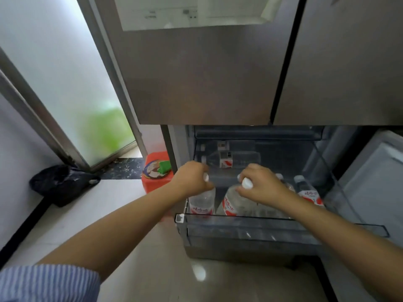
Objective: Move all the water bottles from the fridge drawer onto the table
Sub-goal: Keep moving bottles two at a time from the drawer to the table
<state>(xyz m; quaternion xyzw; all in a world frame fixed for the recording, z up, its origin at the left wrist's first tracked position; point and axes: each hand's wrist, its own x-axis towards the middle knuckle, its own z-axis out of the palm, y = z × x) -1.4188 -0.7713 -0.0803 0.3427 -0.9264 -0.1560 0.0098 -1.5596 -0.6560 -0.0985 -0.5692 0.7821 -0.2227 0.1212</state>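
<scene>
The left hand (192, 177) covers the neck of the left bottle (201, 203), so only a sliver of white cap shows between the fingers. The right hand (259, 185) hides the shoulder of the middle bottle (231, 203). A further bottle (285, 184) behind the right wrist is almost wholly concealed; only its cap and a strip of body show. Label print on the rightmost bottle (308, 194) is too small to read. The bottle lying at the drawer rear (231, 160) is blurred through clear plastic. The drawer front (250, 234) obscures the bottle bases. The striped sleeve (48, 284) is cut off by the lower left edge.
</scene>
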